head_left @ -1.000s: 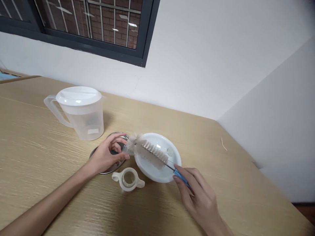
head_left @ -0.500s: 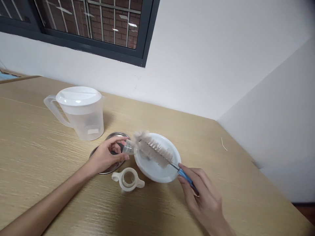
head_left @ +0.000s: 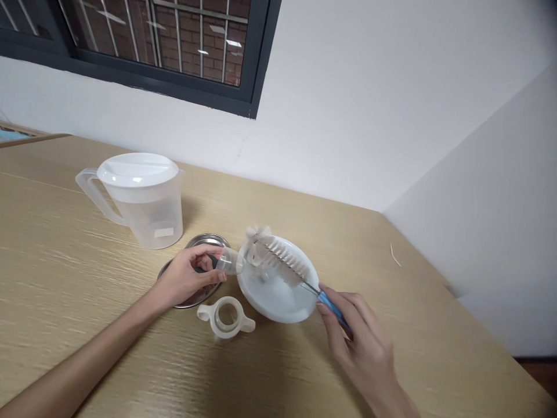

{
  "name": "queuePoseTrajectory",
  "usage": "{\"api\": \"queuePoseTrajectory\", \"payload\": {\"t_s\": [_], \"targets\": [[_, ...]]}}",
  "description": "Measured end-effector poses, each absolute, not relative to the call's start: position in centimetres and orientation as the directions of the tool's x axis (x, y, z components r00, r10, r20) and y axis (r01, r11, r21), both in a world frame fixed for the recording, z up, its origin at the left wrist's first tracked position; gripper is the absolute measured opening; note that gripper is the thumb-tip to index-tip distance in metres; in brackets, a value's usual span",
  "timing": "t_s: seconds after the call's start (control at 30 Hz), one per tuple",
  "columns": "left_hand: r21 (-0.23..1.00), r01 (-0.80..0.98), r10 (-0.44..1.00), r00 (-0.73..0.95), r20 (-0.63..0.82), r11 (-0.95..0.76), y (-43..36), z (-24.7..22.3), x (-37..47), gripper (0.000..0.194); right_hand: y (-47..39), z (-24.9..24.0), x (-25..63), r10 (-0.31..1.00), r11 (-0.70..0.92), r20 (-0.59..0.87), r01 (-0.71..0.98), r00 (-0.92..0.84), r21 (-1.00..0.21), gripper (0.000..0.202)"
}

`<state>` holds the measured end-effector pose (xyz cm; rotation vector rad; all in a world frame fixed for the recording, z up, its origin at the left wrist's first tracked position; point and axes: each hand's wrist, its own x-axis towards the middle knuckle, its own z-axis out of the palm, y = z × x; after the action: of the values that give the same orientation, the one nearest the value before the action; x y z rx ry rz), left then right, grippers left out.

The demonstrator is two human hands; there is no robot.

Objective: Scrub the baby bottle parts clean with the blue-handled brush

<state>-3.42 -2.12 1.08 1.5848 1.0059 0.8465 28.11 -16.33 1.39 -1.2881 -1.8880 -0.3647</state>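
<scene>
My left hand (head_left: 191, 271) is closed around a small clear plastic cup (head_left: 229, 261), whose mouth points right. My right hand (head_left: 363, 342) grips the blue handle of a bottle brush (head_left: 285, 264). White bristles of the brush stretch over a white bowl (head_left: 278, 316), with the tip just right of the cup and apart from it. Something clear lies inside the bowl. Below the left hand a two-handled bottle collar (head_left: 227, 317) stands on the table. A steel dish (head_left: 208, 238) is partly hidden behind the left hand.
A lidded translucent pitcher (head_left: 143, 203) stands on the wooden table (head_left: 130, 371) at the back left. A thin pale strip (head_left: 394, 255) lies to the right. The wall (head_left: 331, 128) and a barred window (head_left: 187, 40) border the far side.
The brush has shifted right and slightly up, so its tip has come away from the cup's mouth. My left hand and the cup have hardly moved.
</scene>
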Motion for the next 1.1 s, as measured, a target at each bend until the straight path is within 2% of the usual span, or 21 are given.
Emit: {"api": "queuePoseTrajectory", "payload": {"t_s": [0.13,0.3,0.53,0.73,0.83,1.0,1.1], "targets": [[0.969,0.221,0.934,0.357,0.026,-0.111,-2.17,1.22,-3.32,0.060,-16.74,1.58,27.97,0.639,0.471,0.750,0.857,-0.169,-0.209,0.045],[0.979,0.167,0.927,0.372,0.043,-0.112,-2.08,0.89,-3.27,0.060,-16.72,1.45,27.46,0.666,0.522,0.705,0.828,-0.244,-0.207,0.048],[0.989,0.080,0.922,0.377,0.089,-0.128,-2.22,0.80,-3.24,0.068,-16.57,1.13,27.97,0.668,0.439,0.729,0.870,-0.148,-0.226,0.040],[0.995,-0.033,0.915,0.392,0.097,-0.091,-2.30,0.59,-3.22,0.074,-16.66,1.33,27.49,0.653,0.517,0.721,0.832,-0.231,-0.202,0.048],[0.990,-0.092,0.899,0.416,0.135,-0.106,-2.35,0.54,-3.26,0.075,-16.49,1.17,27.46,0.671,0.495,0.710,0.842,-0.215,-0.213,0.047],[0.984,-0.086,0.892,0.417,0.176,-0.154,-2.46,0.64,-3.27,0.076,-16.44,1.03,27.95,0.676,0.424,0.724,0.877,-0.141,-0.225,0.039],[0.984,-0.074,0.894,0.412,0.178,-0.162,-2.41,0.51,-3.28,0.076,-16.63,1.16,27.91,0.652,0.442,0.745,0.868,-0.138,-0.227,0.040]]}}
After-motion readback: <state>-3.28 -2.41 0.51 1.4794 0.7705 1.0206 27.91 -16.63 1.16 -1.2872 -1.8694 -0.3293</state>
